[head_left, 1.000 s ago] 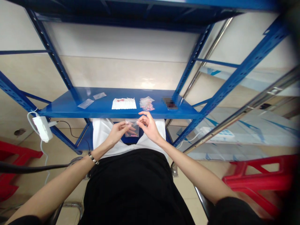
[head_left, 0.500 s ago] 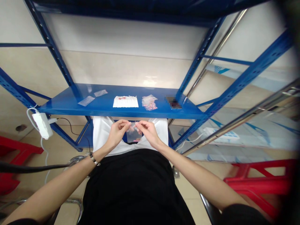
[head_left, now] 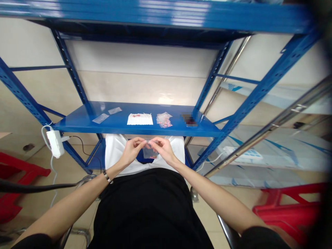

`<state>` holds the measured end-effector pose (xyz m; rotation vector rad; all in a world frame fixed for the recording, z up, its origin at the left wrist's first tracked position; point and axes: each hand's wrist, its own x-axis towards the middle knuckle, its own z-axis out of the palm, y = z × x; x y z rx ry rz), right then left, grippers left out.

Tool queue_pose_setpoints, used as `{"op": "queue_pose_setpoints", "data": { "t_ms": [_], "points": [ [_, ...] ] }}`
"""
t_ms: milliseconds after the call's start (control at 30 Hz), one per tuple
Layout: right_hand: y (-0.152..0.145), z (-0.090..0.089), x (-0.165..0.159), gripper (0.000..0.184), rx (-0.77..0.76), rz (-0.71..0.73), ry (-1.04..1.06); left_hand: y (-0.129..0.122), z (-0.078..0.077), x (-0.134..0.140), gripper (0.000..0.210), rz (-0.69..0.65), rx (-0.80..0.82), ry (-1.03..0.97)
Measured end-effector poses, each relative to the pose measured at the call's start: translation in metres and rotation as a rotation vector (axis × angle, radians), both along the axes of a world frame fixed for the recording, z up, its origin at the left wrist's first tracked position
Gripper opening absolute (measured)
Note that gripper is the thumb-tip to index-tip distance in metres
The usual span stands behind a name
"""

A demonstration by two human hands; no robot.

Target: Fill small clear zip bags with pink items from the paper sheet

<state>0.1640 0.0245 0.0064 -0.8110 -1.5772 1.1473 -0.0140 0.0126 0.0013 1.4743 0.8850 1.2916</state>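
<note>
Between my hands hangs a small clear plastic bag (head_left: 149, 153), with a few pinkish-red pieces at its bottom. My left hand (head_left: 133, 149) pinches the bag's top edge from the left, a bracelet on its wrist. My right hand (head_left: 164, 148) pinches the same edge from the right, fingertips close to the left ones. Beyond them, on the blue shelf (head_left: 119, 129), lies a white sheet (head_left: 140, 119) with small red bits along its far side. Right of it is a pile of clear bags (head_left: 164, 119) holding similar pinkish pieces.
Two flat clear bags (head_left: 101, 118) lie at the shelf's left. A dark, blurred-out object (head_left: 190, 120) rests at its right. A white power strip (head_left: 55, 143) hangs by the left post. Red stools (head_left: 287, 204) stand on both sides, and a metal rail (head_left: 249, 138) runs along the right.
The view has tilted up, so more of the upper shelf shows. Both hands still pinch the bag's top, and my right fingers have shifted closer to the left ones along the edge.
</note>
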Motion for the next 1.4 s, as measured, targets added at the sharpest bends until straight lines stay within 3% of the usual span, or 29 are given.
{"op": "queue_pose_setpoints", "data": {
  "t_ms": [400,600,800,1133,1400],
  "points": [
    [0.009,0.010,0.006,0.027,-0.230,0.128,0.151,0.009,0.010,-0.003,0.026,0.009,-0.021,-0.075],
    [-0.004,0.008,0.007,0.027,-0.127,0.111,0.003,0.000,0.011,-0.009,0.025,-0.066,0.131,0.231],
    [-0.001,0.003,0.003,0.029,-0.147,0.303,-0.037,0.005,0.008,-0.010,0.032,-0.166,0.150,0.298],
    [0.011,0.017,0.013,0.038,-0.215,0.248,-0.102,0.018,0.012,-0.008,0.035,-0.174,0.056,0.176],
    [0.018,0.016,0.012,0.038,-0.238,0.134,-0.200,0.028,0.008,-0.022,0.032,-0.176,0.050,0.204]
  ]
}}
